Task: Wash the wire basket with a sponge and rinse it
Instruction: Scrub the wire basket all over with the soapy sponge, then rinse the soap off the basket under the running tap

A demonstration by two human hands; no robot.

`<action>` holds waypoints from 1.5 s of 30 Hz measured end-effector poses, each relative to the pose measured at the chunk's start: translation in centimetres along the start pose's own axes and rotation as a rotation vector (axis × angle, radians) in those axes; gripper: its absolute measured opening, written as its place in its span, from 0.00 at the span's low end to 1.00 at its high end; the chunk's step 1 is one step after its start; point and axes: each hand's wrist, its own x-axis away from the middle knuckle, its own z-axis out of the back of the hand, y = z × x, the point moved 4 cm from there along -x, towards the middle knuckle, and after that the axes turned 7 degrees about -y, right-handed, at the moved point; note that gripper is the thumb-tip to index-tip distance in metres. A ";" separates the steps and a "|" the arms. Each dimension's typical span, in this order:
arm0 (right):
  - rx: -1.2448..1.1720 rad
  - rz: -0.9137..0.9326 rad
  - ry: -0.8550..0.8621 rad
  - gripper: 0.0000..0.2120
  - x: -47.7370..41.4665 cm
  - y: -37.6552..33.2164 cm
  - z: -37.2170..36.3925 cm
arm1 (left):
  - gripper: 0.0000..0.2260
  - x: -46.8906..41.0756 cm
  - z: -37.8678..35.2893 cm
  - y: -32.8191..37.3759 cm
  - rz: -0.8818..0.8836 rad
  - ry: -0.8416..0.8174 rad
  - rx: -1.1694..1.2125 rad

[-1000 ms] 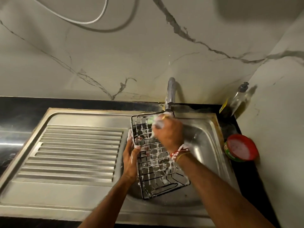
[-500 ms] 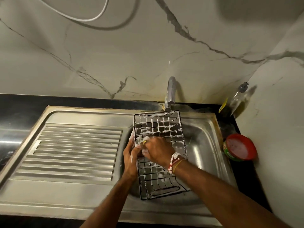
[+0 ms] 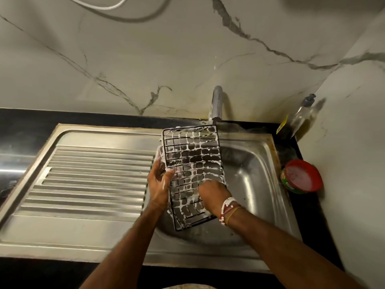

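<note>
Left hand [image 3: 159, 184] grips foamy wire basket [image 3: 193, 159] (black grid).

Dim warm light, wide-angle edge distortion

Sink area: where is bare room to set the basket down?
Free: the ribbed drainboard left of the basin, and the flat steel strip before it. Crowded: the basin, with wire basket, left hand and right hand; a red-rimmed tub and bottle fill the right counter corner.

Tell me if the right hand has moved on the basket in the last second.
Yes. The right hand slid down the wire basket, from just under the faucet toward its near end.
</note>
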 end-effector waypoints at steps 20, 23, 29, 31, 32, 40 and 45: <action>-0.353 -0.014 -0.041 0.09 2.6 -3.7 1.0 | 0.31 -0.3 -1.5 2.2 -0.113 -0.010 -0.120; -0.211 -0.011 -0.044 0.12 3.0 -1.2 0.5 | 0.38 -0.5 -1.1 1.3 -0.038 0.022 -0.090; 0.085 0.023 0.119 0.09 3.2 1.3 0.6 | 0.29 -1.0 -0.3 0.1 0.020 0.073 -0.017; 0.137 0.070 0.158 0.08 3.2 1.8 0.5 | 0.26 -1.0 -0.3 0.4 0.027 0.085 -0.018; 0.163 0.089 0.173 0.07 3.2 2.0 0.5 | 0.24 -1.0 -0.3 0.5 0.034 0.088 -0.024; 0.145 0.082 0.291 0.05 0.3 3.1 5.9 | 0.38 -1.0 0.0 -0.3 0.114 0.089 -0.051; 0.134 0.013 0.513 0.08 -2.3 5.8 10.3 | 0.32 0.4 -1.2 -0.2 0.082 -0.030 -0.066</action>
